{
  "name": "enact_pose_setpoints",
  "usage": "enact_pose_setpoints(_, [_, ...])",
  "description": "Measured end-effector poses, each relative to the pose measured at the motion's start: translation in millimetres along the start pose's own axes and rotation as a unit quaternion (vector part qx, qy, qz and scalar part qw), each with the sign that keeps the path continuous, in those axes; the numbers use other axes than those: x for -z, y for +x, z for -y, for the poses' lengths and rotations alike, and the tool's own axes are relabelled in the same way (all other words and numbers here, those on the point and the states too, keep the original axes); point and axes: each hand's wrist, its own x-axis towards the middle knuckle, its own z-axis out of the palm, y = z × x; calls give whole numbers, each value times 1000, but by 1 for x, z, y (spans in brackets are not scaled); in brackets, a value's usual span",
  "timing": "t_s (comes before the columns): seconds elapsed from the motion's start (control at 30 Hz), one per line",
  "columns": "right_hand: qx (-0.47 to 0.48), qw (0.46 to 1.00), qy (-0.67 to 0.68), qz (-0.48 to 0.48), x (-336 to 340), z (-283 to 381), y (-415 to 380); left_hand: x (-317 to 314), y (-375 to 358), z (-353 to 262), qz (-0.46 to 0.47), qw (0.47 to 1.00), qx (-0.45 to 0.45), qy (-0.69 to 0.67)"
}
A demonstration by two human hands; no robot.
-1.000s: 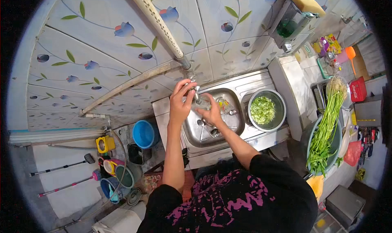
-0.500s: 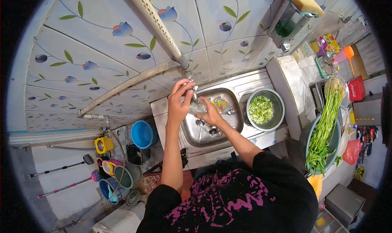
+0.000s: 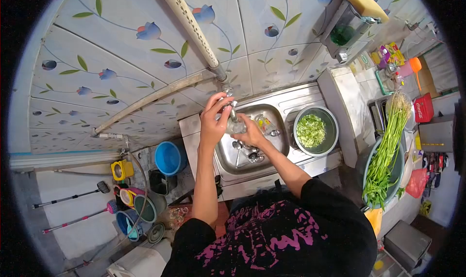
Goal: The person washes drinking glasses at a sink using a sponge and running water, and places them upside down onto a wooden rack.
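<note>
My left hand (image 3: 214,121) is at the metal faucet (image 3: 233,113), its fingers curled around the tap's upper part. Under the spout, my right hand (image 3: 251,131) holds a clear glass (image 3: 236,126) over the steel sink (image 3: 277,156). Several spoons (image 3: 253,156) and a clear item with yellow and red marks (image 3: 264,123) lie in the basin. Right of the basin, a grey metal bowl (image 3: 331,130) holds chopped greens (image 3: 310,131).
A large tub (image 3: 400,166) with long leafy stalks (image 3: 387,155) stands at the right. A soap dispenser (image 3: 343,32) hangs on the tiled wall. At the lower left are a blue bucket (image 3: 168,159), other buckets and mops.
The view has shifted very slightly. Both hands remain at the faucet and glass, with almost no visible movement.
</note>
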Motion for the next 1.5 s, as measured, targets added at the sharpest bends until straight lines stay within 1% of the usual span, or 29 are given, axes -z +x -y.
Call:
enact_pose_setpoints(0.13, [-30, 999, -25, 25, 4, -1, -3, 2, 0, 1, 0, 1000, -16, 12])
enact_pose_setpoints(0.23, [1, 998, -34, -52, 5, 6, 13, 1, 0, 3, 4, 1000, -3, 10])
enact_pose_setpoints(0.27, [1, 998, -34, -52, 7, 8, 13, 1, 0, 4, 4, 1000, -3, 10])
enact_pose_setpoints(0.37, [-14, 997, -21, 76, 16, 16, 8, 3, 1, 5, 6, 1000, -21, 1])
enact_pose_setpoints(0.4, [-12, 997, -22, 77, 15, 12, 8, 3, 1, 6, 4, 1000, -22, 1])
enact_pose_setpoints(0.47, [-27, 999, -33, 22, 12, -1, 8, 4, 1, 6, 7, 1000, -28, 13])
enact_pose_setpoints(0.5, [-34, 999, -39, -5, 13, 3, 8, 3, 1, 5, 8, 999, -31, 18])
enact_pose_setpoints(0.53, [-35, 999, -40, -4, 13, 6, 8, 3, 0, 5, 7, 999, -30, 17])
enact_pose_setpoints(0.63, [6, 998, -34, 56, 10, 18, 9, 4, -1, 3, 24, 1000, 7, -17])
enact_pose_setpoints(0.67, [7, 998, -35, 56, 6, 15, 11, 4, 1, 2, 24, 1000, 6, -17])
enact_pose_setpoints(0.77, [-4, 996, 14, -84, -15, -4, 16, 6, 0, 3, 28, 1000, -3, -7])
enact_pose_setpoints(0.8, [-5, 996, 15, -84, -20, -14, 17, 6, -1, 3, 29, 1000, -1, -6])
enact_pose_setpoints(0.83, [-127, 981, 128, -74, -25, -29, 20, 5, -2, 3, 28, 1000, 4, -9])
enact_pose_setpoints(0.87, [-244, 938, 237, -61, -28, -44, 25, 4, -2, 3, 26, 1000, 9, -12])
enact_pose_setpoints(0.9, [-353, 870, 340, -47, -28, -46, 28, 4, -1, 4, 24, 1000, 13, -13])
enact_pose_setpoints(0.93, [-352, 871, 341, -46, -30, -47, 29, 4, -1, 4, 24, 1000, 12, -12])
enact_pose_setpoints(1.03, [-373, 763, 528, 30, -38, -41, 33, 6, 2, 0, 27, 999, -15, 11])
enact_pose_setpoints(1.07, [-372, 762, 530, 30, -42, -38, 35, 6, 3, -3, 28, 999, -16, 14])
enact_pose_setpoints(1.17, [-366, 676, 639, -11, -50, -26, 45, 3, 3, -12, -38, 999, 6, -5])
enact_pose_setpoints(1.2, [-365, 675, 641, -10, -50, -22, 46, 4, 2, -11, -37, 999, 6, -2])
enact_pose_setpoints(1.3, [-404, 713, 573, 10, -45, -11, 49, 10, 1, -3, -15, 996, 10, 89])
enact_pose_setpoints(1.33, [-403, 714, 573, 11, -42, -6, 48, 12, 3, -1, -16, 996, 9, 89])
enact_pose_setpoints(1.4, [-396, 816, 421, 18, -35, 5, 38, 15, 4, 3, 31, 996, 13, 80])
enact_pose_setpoints(1.43, [-387, 857, 339, 20, -30, 11, 34, 16, 4, 3, 54, 996, 15, 76])
enact_pose_setpoints(1.47, [-387, 858, 337, 20, -22, 17, 31, 16, 5, 4, 52, 996, 14, 74])
enact_pose_setpoints(1.5, [-349, 903, 248, 46, -12, 28, 29, 18, 6, 4, 60, 994, 10, 90])
